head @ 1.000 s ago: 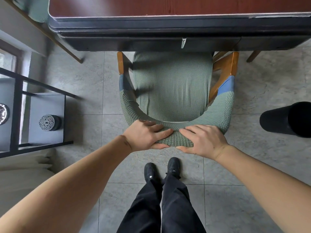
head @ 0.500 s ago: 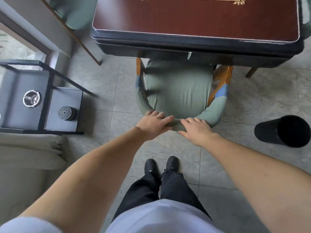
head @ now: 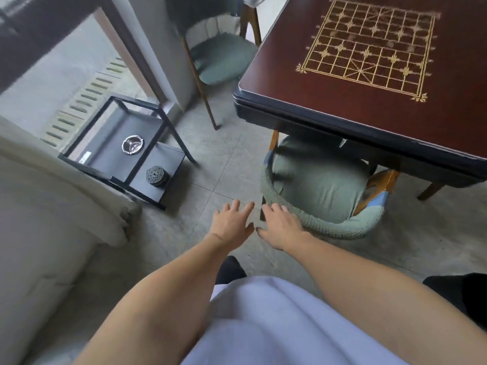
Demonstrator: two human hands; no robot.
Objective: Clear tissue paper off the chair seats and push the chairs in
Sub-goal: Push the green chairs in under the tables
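A green-covered chair (head: 316,185) stands pushed under the dark red table (head: 355,83); its seat shows no tissue. My left hand (head: 232,222) hovers with fingers spread over the floor, just left of the chair's curved back. My right hand (head: 282,226) is open too, its fingertips at the left end of the backrest; whether they touch it I cannot tell. A second green chair (head: 221,56) stands at the table's far left side, pulled out; something white shows at its top edge, cut off by the frame.
A black-framed side table (head: 137,154) holding an ashtray (head: 132,145) and a round dark lid (head: 157,175) stands to the left. A pale sofa (head: 39,219) fills the near left. Grey tiled floor lies between them and the chairs.
Both hands have come off the middle of the chair's backrest and moved left. My view has swung left and pulled back, bringing the second chair and the board on the table into sight.
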